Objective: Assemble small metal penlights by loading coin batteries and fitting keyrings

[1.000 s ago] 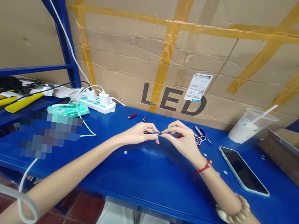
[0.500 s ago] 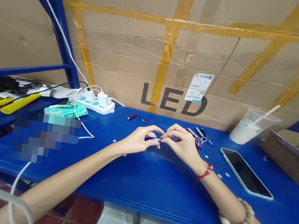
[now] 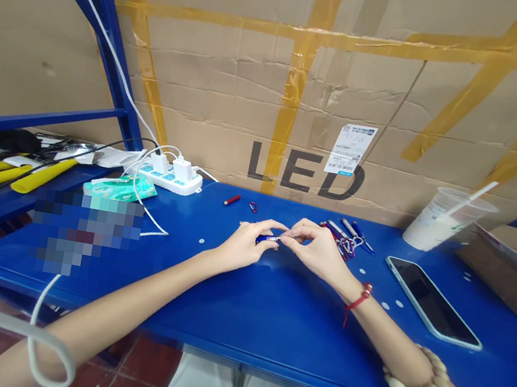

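Over the middle of the blue table, my left hand [image 3: 245, 244] is closed around a small blue penlight-like tube [image 3: 266, 239] with a pale label and a silver end. My right hand [image 3: 312, 245] pinches at the silver end, thumb and fingers together. Whether it also holds a tiny part there is hidden. Behind my right hand lies a cluster of similar slim tubes [image 3: 348, 228], with small carabiner clips [image 3: 354, 242] among them. A red tube [image 3: 232, 200] and a small red carabiner [image 3: 253, 207] lie apart, beyond my left hand.
A phone [image 3: 433, 302], a plastic cup with a straw [image 3: 445, 221] and an open cardboard box [image 3: 512, 275] are on the right. Leftward are a power strip [image 3: 171, 179], a green tissue pack [image 3: 120, 189] and a white cable [image 3: 38, 308]. A large carton [image 3: 235, 97] stands behind.
The view has shifted slightly, so everything sits a little further right. Both hands keep their hold at the tube, with only slight finger movement.
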Available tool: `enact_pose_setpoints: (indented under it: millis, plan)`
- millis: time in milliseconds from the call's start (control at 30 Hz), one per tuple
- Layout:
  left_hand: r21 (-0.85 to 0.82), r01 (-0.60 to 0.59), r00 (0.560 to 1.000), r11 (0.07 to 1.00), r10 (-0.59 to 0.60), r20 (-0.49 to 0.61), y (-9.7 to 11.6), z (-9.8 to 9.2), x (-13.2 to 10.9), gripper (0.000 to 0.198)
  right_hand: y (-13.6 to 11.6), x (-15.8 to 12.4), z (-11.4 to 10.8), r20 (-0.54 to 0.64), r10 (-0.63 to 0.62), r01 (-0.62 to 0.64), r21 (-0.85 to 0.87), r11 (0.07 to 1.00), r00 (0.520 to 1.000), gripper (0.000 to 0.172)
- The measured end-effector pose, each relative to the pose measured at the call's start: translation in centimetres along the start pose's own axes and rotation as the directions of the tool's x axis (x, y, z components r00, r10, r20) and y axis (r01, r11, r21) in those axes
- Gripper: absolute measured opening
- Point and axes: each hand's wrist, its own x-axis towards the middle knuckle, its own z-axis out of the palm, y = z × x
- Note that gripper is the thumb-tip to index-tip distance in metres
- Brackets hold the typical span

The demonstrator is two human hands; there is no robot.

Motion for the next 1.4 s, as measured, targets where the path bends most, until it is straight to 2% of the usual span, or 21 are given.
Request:
enact_pose_setpoints:
  millis: [200,333,600,767,867,933,1000,1067,1200,1300,1400]
  plan:
    - [-0.042,-0.004,1.0,0.999,0.003,-0.021,-0.2,0.2,0.0,0.026,0.2,0.1,0.2,0.003,0.046,-0.046,0.05,0.998,0.999,0.028]
    - [-0.089,0.04,0.999,0.995,-0.043,-0.034,-0.4,0.3,0.4,0.027,0.4,0.2,0.3,0.006,0.085,-0.085,0.08,0.993,0.996,0.029]
    - [-0.254,0.114,0.993,0.961,-0.104,0.052,-0.9,0.4,0.8,0.035,0.7,0.5,0.0,0.019,0.092,-0.093,0.067,0.993,0.996,0.033]
    - [-0.216,0.125,0.992,0.968,-0.115,0.059,-1.0,0.5,0.7,0.03,0.8,0.6,-0.3,0.028,0.089,-0.089,0.002,0.996,0.996,0.032]
    - [-0.161,0.062,0.998,0.985,-0.06,0.017,-1.1,0.6,0.7,0.019,0.7,0.5,-0.3,0.09,0.123,-0.125,0.015,0.992,0.988,0.035]
    - [-0.098,0.028,1.0,0.995,-0.029,-0.011,-1.2,0.5,0.8,0.016,0.7,0.5,-0.2,0.072,0.126,-0.127,0.02,0.992,0.989,0.035]
    - [-0.056,0.025,1.0,0.998,-0.026,-0.014,-1.2,0.3,0.8,0.019,0.8,0.5,-0.2,0.005,0.068,-0.068,0.019,0.998,0.998,0.033]
    - [-0.059,0.02,1.0,0.998,-0.02,0.011,-1.2,0.1,0.9,0.023,1.0,0.5,-0.4,-0.03,-0.043,0.043,0.003,0.999,0.999,0.031]
    - [-0.116,-0.003,0.993,0.993,0.017,0.12,-1.3,-0.4,1.0,0.029,1.1,0.6,-1.0,0.008,-0.24,0.24,-0.071,0.968,0.971,0.023]
    - [-0.14,0.004,0.978,0.99,0.025,0.205,-1.5,-0.6,0.9,0.028,1.0,0.5,-1.3,0.034,-0.28,0.282,-0.118,0.952,0.959,0.022]
    - [-0.15,0.016,0.96,0.989,0.026,0.278,-1.6,-0.7,0.8,0.026,0.9,0.3,-1.2,0.062,-0.263,0.269,-0.137,0.953,0.963,0.021]
